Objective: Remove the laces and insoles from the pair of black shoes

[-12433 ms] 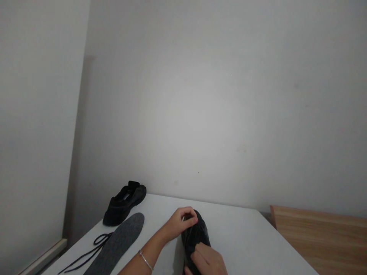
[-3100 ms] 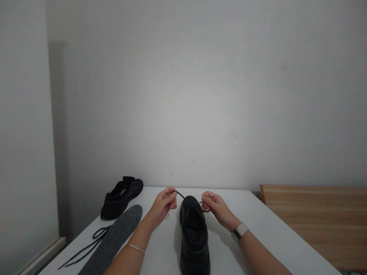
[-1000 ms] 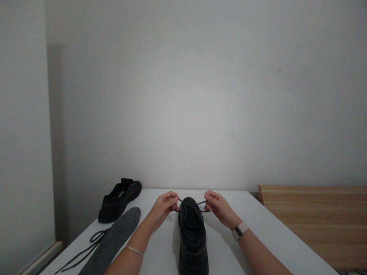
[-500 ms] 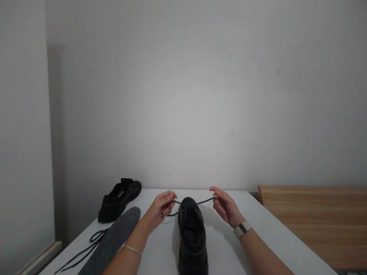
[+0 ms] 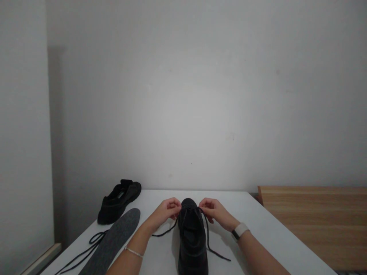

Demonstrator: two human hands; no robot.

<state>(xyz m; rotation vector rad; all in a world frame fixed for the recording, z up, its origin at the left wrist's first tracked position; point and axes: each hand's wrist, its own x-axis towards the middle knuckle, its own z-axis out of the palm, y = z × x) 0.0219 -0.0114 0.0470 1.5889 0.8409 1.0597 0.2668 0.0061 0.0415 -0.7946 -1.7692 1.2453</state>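
Note:
A black shoe (image 5: 193, 240) stands in front of me on the white table, its heel toward me and its toe pointing at the wall. At the left of its lacing, my left hand (image 5: 169, 209) is closed, fingertips pinching the black shoelace (image 5: 208, 236) near the eyelets. My right hand (image 5: 213, 211) pinches the lace on the opposite side, close against the shoe. One loose lace end hangs below each hand and trails onto the table. The exact grip of the fingertips is small and partly hidden.
A second black shoe (image 5: 119, 202) sits at the table's back left. Near it lie a grey insole (image 5: 114, 238), partly behind my left forearm, and a loose black lace (image 5: 83, 254). The white table (image 5: 160, 259) meets the wall; a wooden panel (image 5: 312, 225) stands at the right.
Both hands have moved inward to the shoe's sides from wider apart. The right lace end, earlier draped over my right hand, now hangs down onto the table.

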